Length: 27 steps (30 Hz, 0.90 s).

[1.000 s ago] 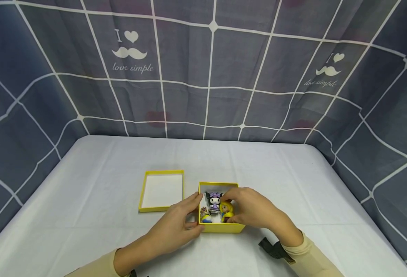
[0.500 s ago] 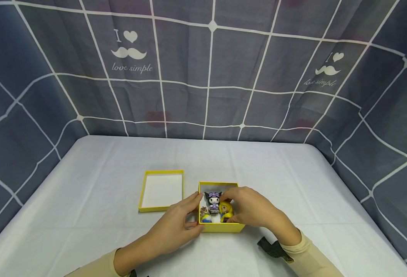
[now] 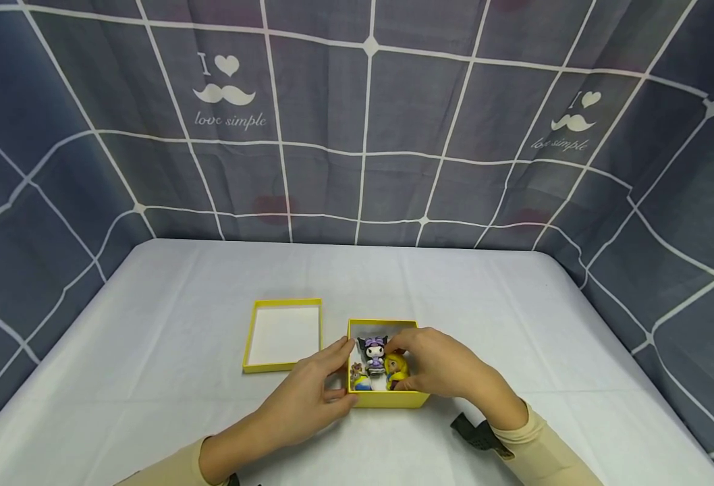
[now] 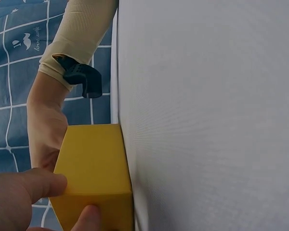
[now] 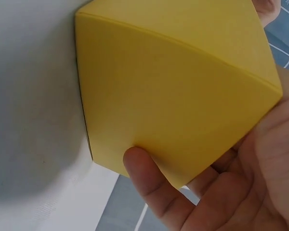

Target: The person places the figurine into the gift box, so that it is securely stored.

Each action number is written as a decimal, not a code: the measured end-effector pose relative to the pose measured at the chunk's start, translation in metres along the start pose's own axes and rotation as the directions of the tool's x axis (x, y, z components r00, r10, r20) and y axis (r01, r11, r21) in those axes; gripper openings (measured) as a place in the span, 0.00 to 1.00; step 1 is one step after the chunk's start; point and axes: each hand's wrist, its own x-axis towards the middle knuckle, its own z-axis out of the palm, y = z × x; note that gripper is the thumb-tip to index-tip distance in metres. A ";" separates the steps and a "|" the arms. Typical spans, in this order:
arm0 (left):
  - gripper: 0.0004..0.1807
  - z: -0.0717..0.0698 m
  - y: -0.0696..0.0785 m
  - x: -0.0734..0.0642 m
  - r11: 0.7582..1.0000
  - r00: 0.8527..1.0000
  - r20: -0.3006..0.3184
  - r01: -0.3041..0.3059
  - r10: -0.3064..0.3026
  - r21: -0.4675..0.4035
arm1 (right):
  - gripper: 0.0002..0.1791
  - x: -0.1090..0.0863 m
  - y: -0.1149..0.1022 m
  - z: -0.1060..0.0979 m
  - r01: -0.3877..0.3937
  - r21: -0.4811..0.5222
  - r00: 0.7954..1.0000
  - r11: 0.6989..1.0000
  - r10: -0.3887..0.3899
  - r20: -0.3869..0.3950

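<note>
A yellow box [image 3: 390, 400] sits uncovered on the table, with figurines inside. My left hand [image 3: 308, 393] grips its left side; in the left wrist view, fingertips press the box [image 4: 94, 159] on two faces at a corner. Reaching over the right wall, my right hand [image 3: 445, 368] pinches a yellow-haired figurine [image 3: 396, 366] between thumb and forefinger, hiding part of it. The right wrist view has one finger [image 5: 147, 175] of this hand against the outer wall. A black-and-purple figurine [image 3: 374, 352] lies in the middle, and a small brown, blue and yellow figurine [image 3: 362, 381] at the near left corner.
Left of the box lies its yellow-rimmed lid [image 3: 285, 334], white inside facing up. White cloth [image 3: 169, 331] covers the table. Grey checked curtains [image 3: 326, 175] stand behind and along both sides. A black strap [image 3: 481, 435] hangs at the right wrist.
The black-and-purple figurine has shifted very slightly left inside the box. Both hands keep nearly the same place, and the lid stays put.
</note>
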 end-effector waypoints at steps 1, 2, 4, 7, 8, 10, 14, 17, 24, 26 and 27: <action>0.42 0.000 0.000 0.000 1.000 1.000 0.000 0.000 0.000 -0.003 | 0.26 0.000 0.000 0.000 0.002 0.001 1.000 1.000 -0.002 -0.004; 0.42 0.000 0.000 0.000 1.000 1.000 0.001 -0.001 0.001 -0.007 | 0.27 0.000 0.000 -0.001 0.005 0.001 1.000 1.000 -0.005 -0.009; 0.42 0.000 0.000 0.000 1.000 1.000 0.003 0.001 -0.001 -0.011 | 0.27 -0.001 -0.001 -0.003 0.002 0.000 1.000 1.000 -0.002 -0.023; 0.42 0.000 0.000 0.000 1.000 1.000 0.005 0.005 -0.005 -0.014 | 0.28 -0.004 -0.002 -0.008 -0.019 0.000 0.999 1.000 0.018 -0.047; 0.42 0.000 0.001 0.000 1.000 1.000 0.005 0.006 -0.006 -0.011 | 0.29 -0.005 -0.002 -0.010 -0.028 0.002 0.998 1.000 0.028 -0.055; 0.42 0.000 0.001 0.000 1.000 1.000 0.006 0.007 -0.007 -0.009 | 0.29 -0.008 -0.003 -0.014 -0.046 0.008 0.996 0.999 0.046 -0.071; 0.42 -0.001 0.001 -0.001 1.000 1.000 0.005 0.002 -0.002 -0.002 | 0.29 -0.012 -0.004 -0.021 -0.048 0.010 0.993 0.999 0.049 -0.111; 0.42 -0.001 0.001 -0.002 1.000 1.000 0.002 -0.004 0.004 0.012 | 0.28 -0.015 -0.005 -0.025 -0.030 0.002 0.988 1.000 0.029 -0.149; 0.42 -0.001 0.001 -0.002 1.000 1.000 0.004 -0.009 0.009 0.003 | 0.27 -0.018 -0.009 -0.027 0.041 0.013 0.980 0.999 -0.038 -0.198; 0.42 0.000 0.001 -0.002 1.000 1.000 0.005 -0.011 0.011 0.004 | 0.26 -0.018 -0.011 -0.028 0.040 0.013 0.979 0.999 -0.036 -0.202; 0.42 0.000 0.002 -0.001 1.000 1.000 0.005 -0.012 0.012 0.006 | 0.26 -0.019 -0.012 -0.028 0.035 0.016 0.978 0.999 -0.031 -0.204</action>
